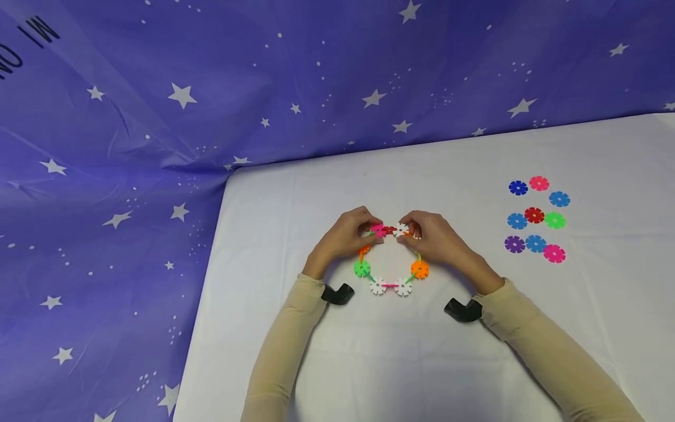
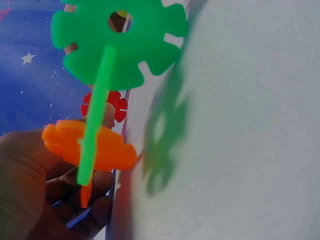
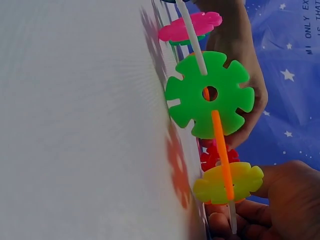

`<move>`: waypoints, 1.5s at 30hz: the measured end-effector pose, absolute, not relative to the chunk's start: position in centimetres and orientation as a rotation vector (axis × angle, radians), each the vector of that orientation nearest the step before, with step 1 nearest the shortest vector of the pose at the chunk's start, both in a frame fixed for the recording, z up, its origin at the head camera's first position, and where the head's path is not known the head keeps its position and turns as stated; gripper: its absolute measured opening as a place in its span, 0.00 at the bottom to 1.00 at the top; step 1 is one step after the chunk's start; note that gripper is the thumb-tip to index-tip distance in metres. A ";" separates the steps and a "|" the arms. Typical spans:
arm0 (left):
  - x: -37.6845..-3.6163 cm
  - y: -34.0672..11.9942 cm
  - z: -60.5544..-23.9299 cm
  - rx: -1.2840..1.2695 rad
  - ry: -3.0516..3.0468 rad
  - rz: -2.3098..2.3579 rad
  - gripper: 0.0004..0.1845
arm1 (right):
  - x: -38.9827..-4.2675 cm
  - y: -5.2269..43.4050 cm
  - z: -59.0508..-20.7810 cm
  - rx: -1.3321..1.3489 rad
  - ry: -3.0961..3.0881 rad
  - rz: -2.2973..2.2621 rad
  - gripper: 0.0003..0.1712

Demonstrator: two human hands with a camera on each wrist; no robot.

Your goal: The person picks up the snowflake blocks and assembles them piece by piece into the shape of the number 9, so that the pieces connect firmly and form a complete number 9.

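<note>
A ring of notched plastic snowflake discs lies between the hands in the head view. At its far side, my left hand (image 1: 345,234) pinches a pink disc (image 1: 378,230) and my right hand (image 1: 435,235) pinches a white disc (image 1: 401,229). A red disc (image 1: 389,230) sits edge-on between these two. Nearer, the ring holds a green disc (image 1: 362,268), an orange disc (image 1: 420,269) and two white discs (image 1: 378,286). The left wrist view shows a tilted orange disc (image 2: 107,147) near the fingers; in the right wrist view, a yellow disc (image 3: 230,182) partly covers the fingertips.
Several loose discs lie flat in rough rows at the right, among them a purple one (image 1: 514,244) and a light green one (image 1: 555,220). Black curved pieces (image 1: 464,310) stick out from both sleeve cuffs. A starry blue cloth (image 1: 316,88) hangs behind the white table (image 1: 369,363).
</note>
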State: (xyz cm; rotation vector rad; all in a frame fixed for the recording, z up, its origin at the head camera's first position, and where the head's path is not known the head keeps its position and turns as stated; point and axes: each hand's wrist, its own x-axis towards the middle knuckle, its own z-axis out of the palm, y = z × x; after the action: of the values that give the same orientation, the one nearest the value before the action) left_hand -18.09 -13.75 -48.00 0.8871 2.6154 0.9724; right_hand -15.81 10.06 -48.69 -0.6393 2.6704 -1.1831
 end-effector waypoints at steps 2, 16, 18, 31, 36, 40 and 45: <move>-18.0 -13.5 -47.9 0.880 2.623 0.978 0.18 | -15.7 10.1 -48.6 -0.632 2.684 -1.176 0.18; -17.4 -15.0 -46.0 0.715 2.524 0.842 0.34 | -14.9 9.9 -48.4 -0.414 2.766 -1.080 0.20; -17.2 -14.9 -45.7 0.675 2.485 0.796 0.40 | -14.7 9.9 -48.3 -0.382 2.777 -1.052 0.21; -16.7 -12.6 -46.7 0.668 2.691 0.847 0.31 | -13.0 15.4 -47.1 -0.387 2.818 -0.945 0.23; -16.3 -12.4 -47.2 0.661 2.747 0.826 0.27 | -15.4 21.3 -47.2 -0.376 2.940 -1.051 0.16; -16.7 -11.7 -47.4 0.783 2.740 0.849 0.21 | -17.5 25.5 -47.4 -0.228 2.965 -1.039 0.20; -17.7 -10.3 -47.4 0.887 2.635 0.865 0.24 | -18.8 28.6 -47.9 -0.069 2.903 -0.960 0.31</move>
State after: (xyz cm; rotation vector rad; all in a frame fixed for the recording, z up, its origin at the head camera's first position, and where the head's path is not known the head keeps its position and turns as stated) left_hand -17.68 -10.27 -47.42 0.8869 2.6347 0.8646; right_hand -18.76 28.59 -47.90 -0.0691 2.9033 -0.9601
